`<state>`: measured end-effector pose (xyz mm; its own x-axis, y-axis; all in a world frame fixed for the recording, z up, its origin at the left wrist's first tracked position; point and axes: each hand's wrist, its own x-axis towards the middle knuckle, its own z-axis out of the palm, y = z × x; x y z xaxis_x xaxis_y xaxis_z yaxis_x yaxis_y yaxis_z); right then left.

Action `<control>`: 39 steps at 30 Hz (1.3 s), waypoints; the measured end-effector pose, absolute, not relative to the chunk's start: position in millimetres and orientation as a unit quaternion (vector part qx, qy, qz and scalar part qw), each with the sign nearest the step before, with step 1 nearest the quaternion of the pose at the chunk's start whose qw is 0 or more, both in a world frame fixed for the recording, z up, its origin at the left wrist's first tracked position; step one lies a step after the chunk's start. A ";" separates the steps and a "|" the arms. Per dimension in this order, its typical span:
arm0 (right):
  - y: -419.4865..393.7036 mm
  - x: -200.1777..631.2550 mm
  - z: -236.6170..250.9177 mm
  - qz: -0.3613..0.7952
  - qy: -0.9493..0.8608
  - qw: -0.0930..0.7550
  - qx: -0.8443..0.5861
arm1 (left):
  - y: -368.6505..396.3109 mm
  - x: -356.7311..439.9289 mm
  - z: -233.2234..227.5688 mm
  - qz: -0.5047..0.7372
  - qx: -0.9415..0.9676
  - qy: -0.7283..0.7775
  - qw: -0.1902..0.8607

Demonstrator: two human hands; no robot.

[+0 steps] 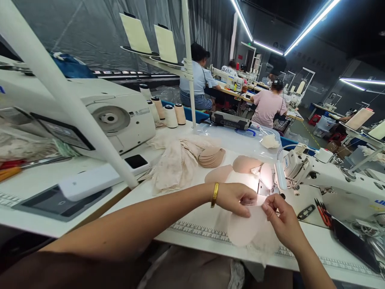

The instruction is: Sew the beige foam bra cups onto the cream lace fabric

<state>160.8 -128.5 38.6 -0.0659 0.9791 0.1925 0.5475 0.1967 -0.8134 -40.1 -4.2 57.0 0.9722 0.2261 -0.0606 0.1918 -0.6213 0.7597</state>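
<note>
Your left hand (236, 197) and right hand (281, 218) pinch a soft, matt beige foam cup (243, 230) near the table's (192, 218) front edge. That table is smooth white laminate; the sewing machine (331, 182) is glossy white enamel, your bangle (214, 194) polished gold metal.

White worktable (192, 224), sewing machine (331, 180), fabric pile (174, 160), stacked pads (212, 156), thread cones (171, 114)

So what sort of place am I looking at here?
Most likely a garment sewing workshop. An industrial sewing machine stands at the person's table, thread cones sit behind a heap of beige fabric, and other people sit at more machines further back.
</note>
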 end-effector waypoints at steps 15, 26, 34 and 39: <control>-102.1 183.0 5.5 -0.274 -0.820 0.274 -0.422 | -3.4 -60.0 49.7 0.193 0.967 0.081 -0.148; -89.9 230.3 -8.5 -0.075 -0.860 0.176 -0.473 | 10.1 4.5 6.7 0.124 0.988 0.069 -0.059; -101.2 233.1 -1.4 -0.014 -0.880 0.192 -0.434 | 4.2 0.6 2.1 0.174 0.983 0.038 -0.054; -101.2 231.9 0.4 -0.011 -0.875 0.189 -0.445 | 3.7 2.4 1.9 0.191 0.978 0.057 -0.059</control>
